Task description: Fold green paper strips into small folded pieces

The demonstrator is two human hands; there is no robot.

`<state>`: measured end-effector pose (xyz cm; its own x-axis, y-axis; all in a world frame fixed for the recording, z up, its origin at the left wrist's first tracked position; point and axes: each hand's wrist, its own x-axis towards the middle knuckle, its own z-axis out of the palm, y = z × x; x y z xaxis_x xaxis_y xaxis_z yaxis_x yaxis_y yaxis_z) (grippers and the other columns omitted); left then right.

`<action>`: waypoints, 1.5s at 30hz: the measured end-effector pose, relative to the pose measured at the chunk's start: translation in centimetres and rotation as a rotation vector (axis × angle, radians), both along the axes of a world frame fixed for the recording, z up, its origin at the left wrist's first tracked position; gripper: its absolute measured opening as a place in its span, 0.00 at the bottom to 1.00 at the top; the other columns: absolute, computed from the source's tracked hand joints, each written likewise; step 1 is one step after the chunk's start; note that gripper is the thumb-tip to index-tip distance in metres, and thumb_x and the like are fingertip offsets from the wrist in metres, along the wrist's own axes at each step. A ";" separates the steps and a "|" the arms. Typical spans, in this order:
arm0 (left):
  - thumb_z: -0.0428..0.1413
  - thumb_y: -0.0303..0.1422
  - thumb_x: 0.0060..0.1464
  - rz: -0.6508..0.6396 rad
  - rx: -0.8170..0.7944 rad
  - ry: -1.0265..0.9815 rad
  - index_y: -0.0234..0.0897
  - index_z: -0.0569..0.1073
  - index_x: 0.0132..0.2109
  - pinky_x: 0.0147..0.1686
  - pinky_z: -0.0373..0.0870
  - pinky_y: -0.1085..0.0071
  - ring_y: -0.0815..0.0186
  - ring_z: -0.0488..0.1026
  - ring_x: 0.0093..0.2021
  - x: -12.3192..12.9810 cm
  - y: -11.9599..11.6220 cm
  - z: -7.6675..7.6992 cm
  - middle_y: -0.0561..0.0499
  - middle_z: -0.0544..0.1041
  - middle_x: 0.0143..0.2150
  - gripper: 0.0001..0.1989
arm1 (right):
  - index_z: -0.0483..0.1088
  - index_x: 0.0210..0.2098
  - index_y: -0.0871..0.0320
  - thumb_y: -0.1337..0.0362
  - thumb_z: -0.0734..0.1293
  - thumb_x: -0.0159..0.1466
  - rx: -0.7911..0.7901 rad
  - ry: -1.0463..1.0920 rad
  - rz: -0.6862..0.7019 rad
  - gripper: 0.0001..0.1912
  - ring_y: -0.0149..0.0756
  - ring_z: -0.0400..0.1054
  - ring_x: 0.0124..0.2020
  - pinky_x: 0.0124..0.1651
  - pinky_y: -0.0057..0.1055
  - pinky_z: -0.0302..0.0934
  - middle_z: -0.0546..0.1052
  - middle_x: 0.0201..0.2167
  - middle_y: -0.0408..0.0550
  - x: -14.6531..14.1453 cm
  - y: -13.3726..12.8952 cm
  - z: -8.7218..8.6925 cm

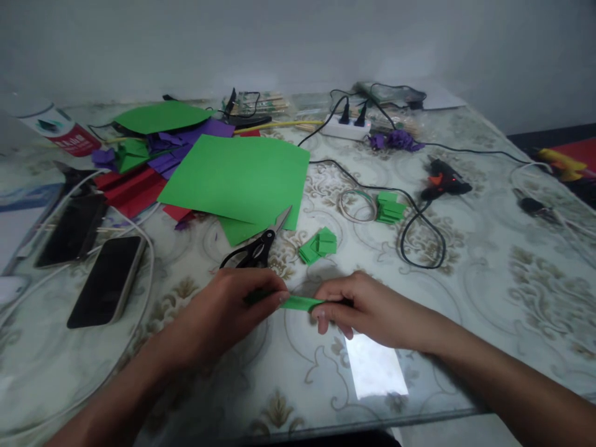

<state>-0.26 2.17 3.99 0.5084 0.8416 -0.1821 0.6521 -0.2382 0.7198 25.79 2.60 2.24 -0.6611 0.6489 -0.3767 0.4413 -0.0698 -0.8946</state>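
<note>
Currently, left hand [233,304] and right hand [367,304] pinch a green strip [300,302]. Scissors [267,238] lie just beyond, overlapping green sheets [242,177].

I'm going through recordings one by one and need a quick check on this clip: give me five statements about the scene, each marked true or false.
1. The left hand and the right hand hold one green strip. True.
2. The glue gun lies left of the scissors in the picture. False: the glue gun lies to the right of the scissors.
3. Two black plugs sit in the white power strip. True.
4. The large top sheet beside the scissors is purple. False: that sheet is green.
5. The scissors' blades point away from the person. True.
</note>
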 end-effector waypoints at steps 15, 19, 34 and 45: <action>0.50 0.30 0.73 -0.184 0.273 0.061 0.38 0.76 0.46 0.39 0.69 0.61 0.58 0.77 0.37 1.6 -1.6 -1.8 0.51 0.79 0.38 0.10 | 0.79 0.37 0.59 0.67 0.63 0.75 0.303 -0.046 0.092 0.14 0.27 0.71 0.28 0.35 0.23 0.60 0.82 0.31 0.42 -0.2 -0.3 -0.1; 0.54 0.30 0.72 -0.151 0.234 0.024 0.39 0.77 0.45 0.39 0.70 0.66 0.62 0.79 0.37 0.9 -1.0 -1.1 0.53 0.81 0.39 0.07 | 0.80 0.38 0.59 0.64 0.63 0.76 0.314 -0.065 0.083 0.15 0.25 0.67 0.22 0.30 0.23 0.58 0.78 0.25 0.40 -0.1 -0.1 0.2; 0.49 0.28 0.73 -0.175 0.314 0.049 0.39 0.75 0.47 0.43 0.69 0.61 0.59 0.76 0.40 2.0 -2.3 -2.2 0.50 0.79 0.41 0.09 | 0.79 0.36 0.60 0.65 0.63 0.76 0.389 -0.017 0.054 0.16 0.25 0.67 0.23 0.31 0.23 0.58 0.80 0.28 0.42 -0.5 -0.5 -0.3; 0.51 0.31 0.73 -0.153 0.327 0.033 0.40 0.74 0.47 0.38 0.68 0.65 0.61 0.77 0.38 0.6 -1.3 -1.3 0.52 0.80 0.41 0.07 | 0.80 0.36 0.59 0.62 0.64 0.76 0.410 -0.051 0.037 0.15 0.26 0.65 0.21 0.29 0.24 0.57 0.78 0.24 0.41 -0.2 -0.1 0.0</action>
